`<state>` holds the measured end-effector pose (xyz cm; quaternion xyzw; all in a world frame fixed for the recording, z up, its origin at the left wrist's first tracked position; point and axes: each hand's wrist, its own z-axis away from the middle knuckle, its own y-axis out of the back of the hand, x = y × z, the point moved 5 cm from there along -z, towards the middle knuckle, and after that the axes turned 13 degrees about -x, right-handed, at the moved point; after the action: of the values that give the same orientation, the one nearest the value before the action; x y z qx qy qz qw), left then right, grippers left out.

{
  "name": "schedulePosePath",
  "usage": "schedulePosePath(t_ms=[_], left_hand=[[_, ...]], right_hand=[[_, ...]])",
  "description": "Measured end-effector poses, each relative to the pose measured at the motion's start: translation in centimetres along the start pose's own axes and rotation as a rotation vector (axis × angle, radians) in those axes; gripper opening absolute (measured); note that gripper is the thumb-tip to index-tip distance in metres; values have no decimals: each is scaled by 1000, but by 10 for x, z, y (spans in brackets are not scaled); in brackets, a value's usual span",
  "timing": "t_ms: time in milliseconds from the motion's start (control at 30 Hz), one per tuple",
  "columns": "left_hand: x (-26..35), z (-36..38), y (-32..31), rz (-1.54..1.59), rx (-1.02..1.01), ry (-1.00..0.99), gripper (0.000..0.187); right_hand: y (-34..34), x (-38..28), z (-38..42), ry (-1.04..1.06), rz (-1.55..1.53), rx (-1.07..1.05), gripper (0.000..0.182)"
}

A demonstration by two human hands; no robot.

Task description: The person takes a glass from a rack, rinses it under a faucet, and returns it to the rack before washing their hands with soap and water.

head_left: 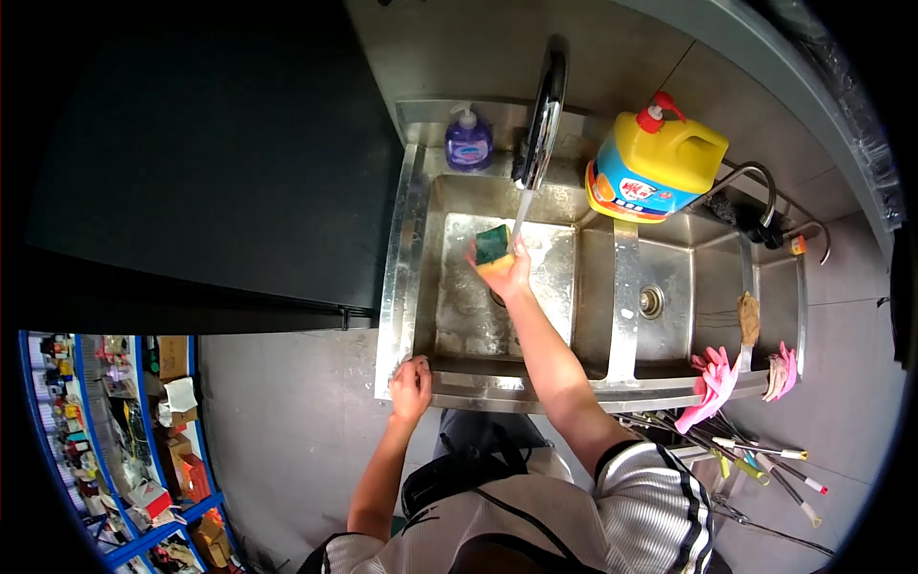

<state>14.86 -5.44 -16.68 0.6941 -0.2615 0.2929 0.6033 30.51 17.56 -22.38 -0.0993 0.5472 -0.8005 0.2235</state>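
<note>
My right hand is closed around a sponge with a dark green scouring side and a yellow side. It holds the sponge over the left basin of the steel sink, in or right beside the stream of water. The water runs from a chrome faucet above. My left hand rests on the front rim of the sink with its fingers curled in, and no object shows in it.
A purple soap pump bottle and a large yellow detergent jug stand behind the basins. Pink gloves and a brown cloth hang at the right. Several long handles lean below. Shelves stand at the lower left.
</note>
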Motion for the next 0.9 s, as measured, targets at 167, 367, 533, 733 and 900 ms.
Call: schedulePosePath(t_ms=[167, 367, 533, 733, 900], left_hand=[[1, 2, -4, -8, -33, 56, 12], [6, 2, -4, -6, -21, 48, 11], [7, 2, -4, 11, -49, 60, 10], [-5, 5, -5, 41, -31, 97, 10], [-10, 8, -4, 108, -23, 152, 10]], right_hand=[[44, -10, -26, -101, 0, 37, 45], [21, -21, -15, -14, -179, 91, 53], [26, -15, -33, 164, -195, 132, 47], [23, -13, -10, -71, 9, 360, 45], [24, -19, 11, -405, 257, 356, 51]])
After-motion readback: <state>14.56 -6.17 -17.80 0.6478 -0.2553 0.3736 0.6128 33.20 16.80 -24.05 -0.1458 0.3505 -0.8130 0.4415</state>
